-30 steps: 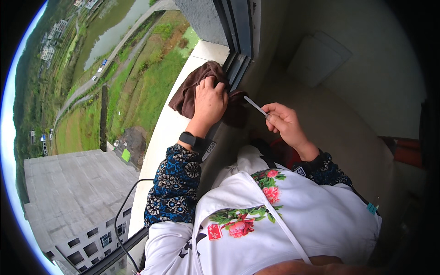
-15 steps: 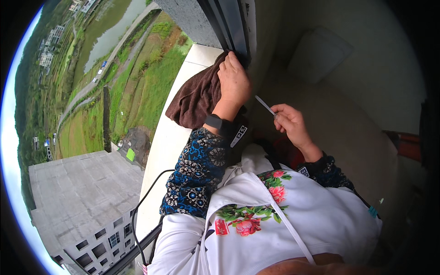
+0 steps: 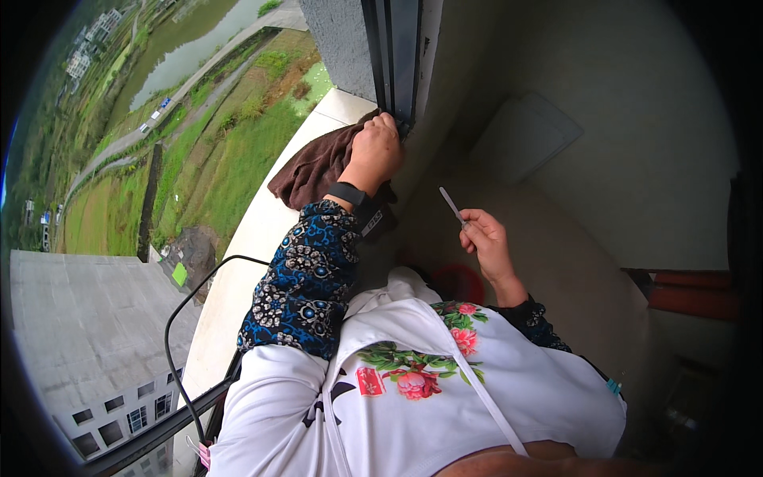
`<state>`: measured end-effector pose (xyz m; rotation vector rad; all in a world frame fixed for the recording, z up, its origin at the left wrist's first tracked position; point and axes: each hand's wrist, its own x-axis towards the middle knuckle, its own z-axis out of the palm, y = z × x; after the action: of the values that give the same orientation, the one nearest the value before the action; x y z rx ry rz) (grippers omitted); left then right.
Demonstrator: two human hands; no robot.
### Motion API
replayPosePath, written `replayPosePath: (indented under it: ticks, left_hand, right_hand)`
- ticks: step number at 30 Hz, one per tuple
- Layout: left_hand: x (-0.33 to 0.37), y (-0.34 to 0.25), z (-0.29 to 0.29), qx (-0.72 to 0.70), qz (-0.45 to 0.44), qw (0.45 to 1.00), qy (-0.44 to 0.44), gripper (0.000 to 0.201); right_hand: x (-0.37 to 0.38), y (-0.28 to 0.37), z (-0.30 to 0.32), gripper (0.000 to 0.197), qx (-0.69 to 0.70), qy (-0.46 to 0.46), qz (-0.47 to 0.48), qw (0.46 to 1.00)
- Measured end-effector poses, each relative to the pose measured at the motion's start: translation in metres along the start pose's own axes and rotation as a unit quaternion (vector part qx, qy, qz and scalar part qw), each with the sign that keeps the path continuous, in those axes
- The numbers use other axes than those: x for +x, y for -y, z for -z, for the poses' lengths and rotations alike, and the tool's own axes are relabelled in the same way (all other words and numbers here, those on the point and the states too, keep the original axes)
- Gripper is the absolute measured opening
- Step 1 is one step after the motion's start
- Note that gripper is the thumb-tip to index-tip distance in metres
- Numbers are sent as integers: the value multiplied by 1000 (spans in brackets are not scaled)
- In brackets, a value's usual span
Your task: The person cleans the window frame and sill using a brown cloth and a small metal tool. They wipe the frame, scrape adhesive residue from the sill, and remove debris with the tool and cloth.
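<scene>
Overlooking a grey, flat-roofed building [image 3: 103, 306] at far left, with green fields [image 3: 254, 147] and a pond [image 3: 195, 44] farther off, from the indoor side of a pale ledge [image 3: 226, 290]. Flanked next by a black cable [image 3: 168, 334], looping out past the ledge and curving back down near a white top [image 3: 509, 397] printed with pink flowers and green leaves. Extending an arm in a blue-and-black patterned sleeve [image 3: 300, 278] and a dark wristband [image 3: 347, 191] toward a brown cloth [image 3: 311, 168], bunched on the ledge just beside the foot of a dark window frame [image 3: 395, 60]. Grasping the upper end of the cloth in the left hand [image 3: 377, 147], with fingers curled over the fabric and fingertips partly hidden. Pictured above a red object [image 3: 459, 285], low in shadow and too dim to identify. Pinching a thin, pale stick [image 3: 450, 203] between thumb and fingers of the right hand [image 3: 486, 238], tip slanting up and leftward in the air, well apart from the cloth. Backed by a pale panel [image 3: 528, 131] near the wall, with red-brown material [image 3: 691, 292] at far right.
</scene>
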<state>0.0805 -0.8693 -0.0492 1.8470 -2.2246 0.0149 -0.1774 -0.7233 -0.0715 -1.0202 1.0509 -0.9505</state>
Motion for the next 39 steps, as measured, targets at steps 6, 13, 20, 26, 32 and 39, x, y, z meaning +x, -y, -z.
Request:
replayPosePath:
  ticks: [6,13,20,26,32,39]
  left_hand:
    - [-44,13,22,-20,20,999,16,48]
    - [-121,29,33,-103,44,988,-105,45]
    - [-8,28,-14,-198,-97,975,-38,58]
    - [29,15,-26,-84,-63,994,-19,45]
    - [35,25,-13,-58,-99,993,-14,28]
    - [-52,49,11,-151,-106,983,-21,43]
  right_hand:
    - [1,-16,3,18,38,-6,-3,999]
    - [-2,-19,-3,18,16,-45,27,999]
    - [-5,-41,-9,18,47,-80,-5,996]
    - [-7,-45,-9,18,57,-106,-10,993]
    - [-5,-37,-17,18,34,-75,-6,997]
    - [-7,-31,-19,19,27,-67,-1,997]
